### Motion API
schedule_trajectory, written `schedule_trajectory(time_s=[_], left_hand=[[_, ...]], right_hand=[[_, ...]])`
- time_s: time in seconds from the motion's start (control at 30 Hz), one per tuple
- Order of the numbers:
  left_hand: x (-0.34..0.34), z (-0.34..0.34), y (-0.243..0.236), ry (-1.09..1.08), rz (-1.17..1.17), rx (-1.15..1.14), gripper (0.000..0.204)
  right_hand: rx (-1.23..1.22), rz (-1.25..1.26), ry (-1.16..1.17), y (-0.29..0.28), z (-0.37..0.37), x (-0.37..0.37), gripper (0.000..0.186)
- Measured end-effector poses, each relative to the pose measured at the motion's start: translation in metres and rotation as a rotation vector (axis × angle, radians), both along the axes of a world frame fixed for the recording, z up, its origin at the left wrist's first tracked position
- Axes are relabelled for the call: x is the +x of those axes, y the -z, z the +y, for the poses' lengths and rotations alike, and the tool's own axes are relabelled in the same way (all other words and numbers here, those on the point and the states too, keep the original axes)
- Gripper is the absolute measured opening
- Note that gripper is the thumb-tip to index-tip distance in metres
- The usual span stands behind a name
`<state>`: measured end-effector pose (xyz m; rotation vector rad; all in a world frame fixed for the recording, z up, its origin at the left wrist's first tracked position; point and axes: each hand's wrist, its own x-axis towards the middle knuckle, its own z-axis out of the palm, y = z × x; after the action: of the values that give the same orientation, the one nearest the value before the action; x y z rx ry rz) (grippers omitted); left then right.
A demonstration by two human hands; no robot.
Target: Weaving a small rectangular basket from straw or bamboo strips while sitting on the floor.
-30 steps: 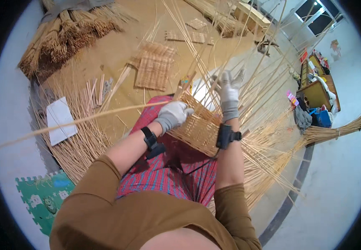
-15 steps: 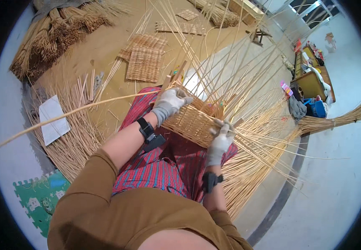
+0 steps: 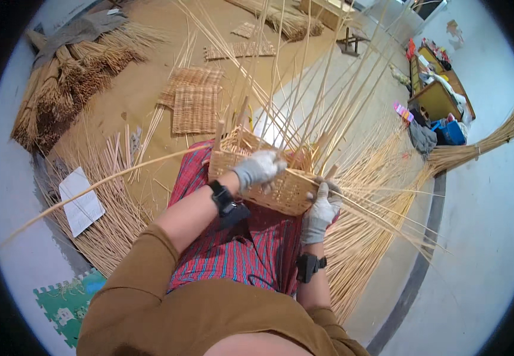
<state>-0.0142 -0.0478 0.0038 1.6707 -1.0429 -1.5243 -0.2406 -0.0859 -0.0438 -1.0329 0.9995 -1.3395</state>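
A partly woven wicker basket [image 3: 281,194] rests on my lap, with long upright strands rising from its far side. My left hand [image 3: 260,168], in a pale grey glove, is at the near rim; its fingers are bent and slightly blurred, and what they pinch is hidden. Gripping the basket's near right corner is my gloved right hand [image 3: 323,209], thumb uppermost. Loose wicker ends [image 3: 381,215] fan out to the right beside it. One long wicker strand [image 3: 111,177] reaches from behind the basket's left end out to the far left. Short wooden stakes stand at the basket's corners.
Flat woven panels [image 3: 195,110] lie on the floor ahead. Wicker bundles [image 3: 70,74] are heaped at the far left, and loose stalks [image 3: 352,273] spread at the right. A paper sheet [image 3: 81,202] lies on stalks at left. A small stool [image 3: 352,43] stands farther back.
My left hand has moved right along the rim, away from the basket's left corner. The right hand stays at the right corner, thumb now raised. The view has shifted slightly.
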Motion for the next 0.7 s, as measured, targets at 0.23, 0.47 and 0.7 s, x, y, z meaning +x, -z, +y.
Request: schedule_trajectory(time_s=[0.23,0.47,0.7], left_hand=[[-0.022,0.0,0.027,-0.23,-0.477,-0.359,0.038],[-0.017,0.0,0.013,-0.24,0.097,-0.163,0.024],[-0.047,-0.006,0.005,-0.375,-0.592,-0.867,0.035]], right_hand=[[-0.981,0.887,-0.103,-0.103,-0.072,0.096,0.041],[-0.102,-0.014,-0.002,-0.07,-0.007,0.015,0.023],[-0.139,0.072,0.213,-0.052,-0.02,-0.065,0.011]])
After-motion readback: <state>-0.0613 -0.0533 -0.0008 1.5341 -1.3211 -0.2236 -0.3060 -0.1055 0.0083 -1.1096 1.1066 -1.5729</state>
